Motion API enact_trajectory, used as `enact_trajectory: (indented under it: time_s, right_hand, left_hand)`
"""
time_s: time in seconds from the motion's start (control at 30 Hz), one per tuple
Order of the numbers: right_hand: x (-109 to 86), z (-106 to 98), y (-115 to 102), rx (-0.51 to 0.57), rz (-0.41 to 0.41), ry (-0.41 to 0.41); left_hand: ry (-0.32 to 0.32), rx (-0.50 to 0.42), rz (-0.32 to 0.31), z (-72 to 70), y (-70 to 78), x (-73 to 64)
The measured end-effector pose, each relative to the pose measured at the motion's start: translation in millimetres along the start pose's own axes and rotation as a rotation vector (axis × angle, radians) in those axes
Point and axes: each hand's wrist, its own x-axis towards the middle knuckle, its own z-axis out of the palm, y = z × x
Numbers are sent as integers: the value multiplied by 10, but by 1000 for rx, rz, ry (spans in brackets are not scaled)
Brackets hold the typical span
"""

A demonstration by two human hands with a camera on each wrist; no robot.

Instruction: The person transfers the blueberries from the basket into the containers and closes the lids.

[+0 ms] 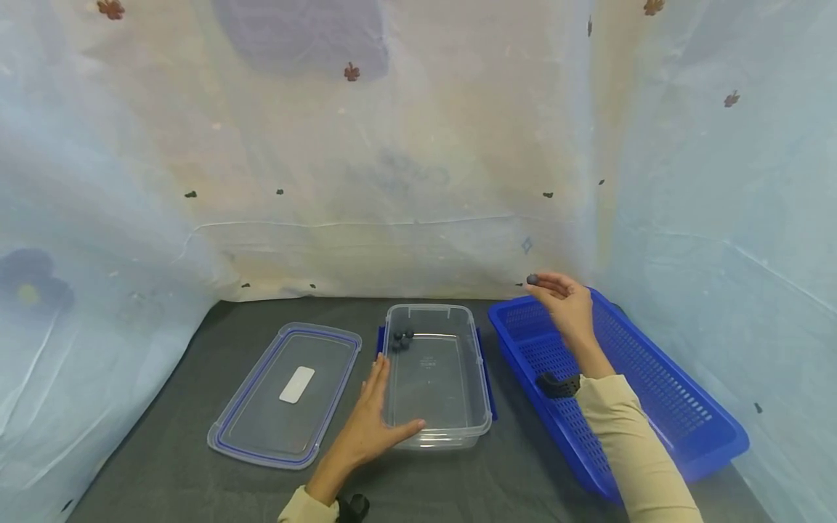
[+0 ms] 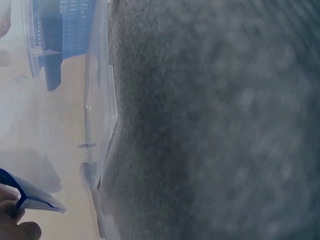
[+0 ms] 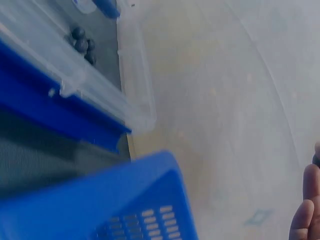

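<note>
My right hand is raised above the far left end of a blue perforated basket, pinching a small dark ball between thumb and fingertips. To its left stands a clear plastic container with blue side flaps. Several dark balls are gathered at its far left corner; the right wrist view shows these dark balls through the clear wall. My left hand is at the container's left side, fingers extended along the wall and thumb reaching over the near rim. In the left wrist view its fingertips are beside a blue flap.
A clear lid with a blue seal and a white label lies flat left of the container. Dark grey cloth covers the table. Patterned sheeting hangs behind and at both sides.
</note>
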Motion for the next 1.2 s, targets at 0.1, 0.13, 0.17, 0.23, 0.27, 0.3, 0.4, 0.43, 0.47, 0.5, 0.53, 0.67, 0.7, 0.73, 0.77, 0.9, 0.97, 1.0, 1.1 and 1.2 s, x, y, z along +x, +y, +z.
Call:
enact_trajectory:
  time_s: [0.1,0.13,0.17,0.23,0.27,0.3,0.4,0.43,0.47,0.5,0.53,0.67,0.7,0.73,0.77,0.9,0.97,1.0,1.1,1.2]
  right_hand:
    - [2,58,21,2,-10,-21]
    - [12,79,49,0,-13,-29]
    - [24,104,80,-3,-15,-35]
    - [45,162,142,-3,-17,-51]
    - [52,196,168,-2,-22,-61]
    - [57,233,191,-2,-26,-72]
    - [52,350,211,10,-28,-105]
    - [51,388,212,19,-28,-116]
    - [50,427,211,24,-26,-126]
    - [49,465,207,29,-19,-135]
    - [47,502,198,33,-13,-141]
    - [46,665,169,67,14,-168]
    - [44,711,161,69,19,-174]
    - [42,759,154,69,22,-182]
    - [41,806,152,68,28,-190]
    - [23,996,157,25,46,-221]
    - [11,1084,172,21,60,-230]
    - [-9,1116,135,20,70,-240]
    - [-15,1216,166,39,97,-240]
    - [-21,1301,188,40,132,-232]
  left_hand:
    - [-30,11,18,-22,-7,15]
    - [-39,8,20,-30,-12,20]
    - [-45,1,23,-37,-19,26]
    - [-58,-12,25,-51,-32,41]
    - [-62,-15,26,-56,-39,49]
    - [-66,-19,28,-60,-47,56]
    - [-75,-24,36,-68,-71,77]
    - [-77,-24,41,-70,-79,85]
    - [-78,-25,45,-70,-89,92]
    - [-78,-24,50,-71,-99,99]
    - [-75,-22,56,-70,-111,106]
    - [-64,-17,70,-67,-154,130]
    - [-63,-18,71,-68,-162,134]
    - [-61,-22,71,-69,-168,137]
    - [-60,-27,71,-70,-171,140]
    - [-47,-44,79,-68,-166,146]
    - [-31,-53,82,-66,-153,146]
    - [-24,-56,83,-65,-145,147]
    - [-5,-62,74,-55,-119,146]
    - [-1,-67,64,-45,-105,146]
